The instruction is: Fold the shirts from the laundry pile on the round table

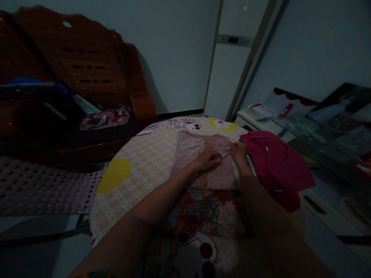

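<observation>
Centrally, on a round table covered with a patterned tablecloth (136, 170), lies a pale pink garment (185, 152) whose near part carries a dark red and grey print. It is spread out with its plain part on the far side, and both forearms reach over it from the near edge. The right hand (240, 152) pinches the fabric between thumb and fingers at the garment's right side. Just to its left, the left hand (207, 158) rests on the plain part with its fingers curled; whether they grip any cloth, I cannot tell.

Right of the right hand, a crimson cloth (278, 158) lies folded at the table's right edge, near the garment. Farther right, papers (257, 112) sit on a low cabinet. Over on the left stand a woven pink chair (52, 185) and, farther back, a carved wooden bench (84, 58) with a crumpled floral cloth (106, 117) on its seat. At the far side, a tall white unit (228, 73) stands by the wall.
</observation>
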The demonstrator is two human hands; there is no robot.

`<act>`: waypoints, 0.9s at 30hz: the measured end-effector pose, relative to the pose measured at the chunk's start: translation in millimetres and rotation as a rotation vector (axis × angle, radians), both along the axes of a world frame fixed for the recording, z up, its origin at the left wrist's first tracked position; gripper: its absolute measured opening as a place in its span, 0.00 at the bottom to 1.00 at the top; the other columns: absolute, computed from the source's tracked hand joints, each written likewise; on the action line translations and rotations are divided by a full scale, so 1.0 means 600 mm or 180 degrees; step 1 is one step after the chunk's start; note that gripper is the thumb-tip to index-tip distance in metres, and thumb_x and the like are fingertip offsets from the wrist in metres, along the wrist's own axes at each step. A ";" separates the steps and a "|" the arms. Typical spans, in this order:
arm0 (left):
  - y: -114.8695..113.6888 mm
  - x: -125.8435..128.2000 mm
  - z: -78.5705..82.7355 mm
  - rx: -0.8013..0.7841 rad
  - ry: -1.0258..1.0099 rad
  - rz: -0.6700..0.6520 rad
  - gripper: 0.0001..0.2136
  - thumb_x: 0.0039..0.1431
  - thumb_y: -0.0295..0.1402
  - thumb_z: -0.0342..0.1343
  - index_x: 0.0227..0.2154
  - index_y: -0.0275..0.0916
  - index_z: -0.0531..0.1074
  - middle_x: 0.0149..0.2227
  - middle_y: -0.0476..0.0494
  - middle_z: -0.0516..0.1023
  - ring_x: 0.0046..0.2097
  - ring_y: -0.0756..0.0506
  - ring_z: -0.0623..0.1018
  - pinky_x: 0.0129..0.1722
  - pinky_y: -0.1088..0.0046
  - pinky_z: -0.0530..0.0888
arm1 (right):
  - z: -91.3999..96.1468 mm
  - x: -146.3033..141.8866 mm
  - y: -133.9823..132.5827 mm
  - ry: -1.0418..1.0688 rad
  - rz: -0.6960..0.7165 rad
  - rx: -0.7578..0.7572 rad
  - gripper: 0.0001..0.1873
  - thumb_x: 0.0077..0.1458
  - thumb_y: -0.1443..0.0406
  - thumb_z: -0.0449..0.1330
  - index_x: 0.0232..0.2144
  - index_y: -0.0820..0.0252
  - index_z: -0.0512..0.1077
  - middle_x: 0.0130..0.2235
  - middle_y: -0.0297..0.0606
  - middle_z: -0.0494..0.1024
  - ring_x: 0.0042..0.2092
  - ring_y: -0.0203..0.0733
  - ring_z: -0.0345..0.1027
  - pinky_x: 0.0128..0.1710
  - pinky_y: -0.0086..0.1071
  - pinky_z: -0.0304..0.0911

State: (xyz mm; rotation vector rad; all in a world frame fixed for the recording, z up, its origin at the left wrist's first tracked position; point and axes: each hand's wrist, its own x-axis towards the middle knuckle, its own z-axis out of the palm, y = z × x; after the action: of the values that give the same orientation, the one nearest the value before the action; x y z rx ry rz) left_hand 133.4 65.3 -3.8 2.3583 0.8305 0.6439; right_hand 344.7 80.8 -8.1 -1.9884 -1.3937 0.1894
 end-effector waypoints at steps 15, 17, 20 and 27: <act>-0.037 0.028 -0.034 0.0292 0.0027 0.0577 0.10 0.65 0.31 0.46 0.43 0.42 0.72 0.41 0.34 0.79 0.43 0.39 0.78 0.46 0.61 0.73 | 0.021 -0.001 0.056 -0.1085 0.0381 -0.1056 0.16 0.51 0.74 0.58 0.40 0.67 0.82 0.43 0.54 0.83 0.46 0.49 0.78 0.44 0.31 0.66; -0.034 0.028 -0.039 0.0187 -0.0145 0.0621 0.10 0.63 0.29 0.47 0.43 0.41 0.71 0.43 0.33 0.79 0.45 0.38 0.77 0.48 0.60 0.73 | 0.023 0.004 0.055 -0.1077 0.0401 -0.0942 0.15 0.50 0.74 0.58 0.38 0.69 0.82 0.44 0.56 0.82 0.46 0.50 0.77 0.45 0.32 0.67; -0.025 0.024 -0.044 -0.0173 -0.0578 0.0704 0.17 0.55 0.23 0.51 0.48 0.40 0.69 0.47 0.34 0.78 0.47 0.40 0.77 0.49 0.62 0.73 | 0.026 0.008 0.058 -0.0712 0.0315 -0.0500 0.15 0.48 0.74 0.56 0.36 0.68 0.81 0.40 0.53 0.83 0.43 0.48 0.78 0.44 0.31 0.68; 0.000 0.001 -0.038 -0.1389 -0.1302 0.0771 0.41 0.37 0.18 0.56 0.61 0.39 0.63 0.49 0.43 0.76 0.39 0.49 0.73 0.37 0.75 0.71 | 0.044 -0.021 0.097 0.1306 0.0372 0.0162 0.11 0.44 0.72 0.55 0.30 0.62 0.76 0.21 0.32 0.75 0.22 0.37 0.69 0.23 0.27 0.66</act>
State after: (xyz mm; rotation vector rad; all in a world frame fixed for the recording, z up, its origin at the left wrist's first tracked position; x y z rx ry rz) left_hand 134.2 65.4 -26.6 1.6766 0.9588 0.9020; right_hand 332.0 138.8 18.2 -1.7060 -1.2307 0.5746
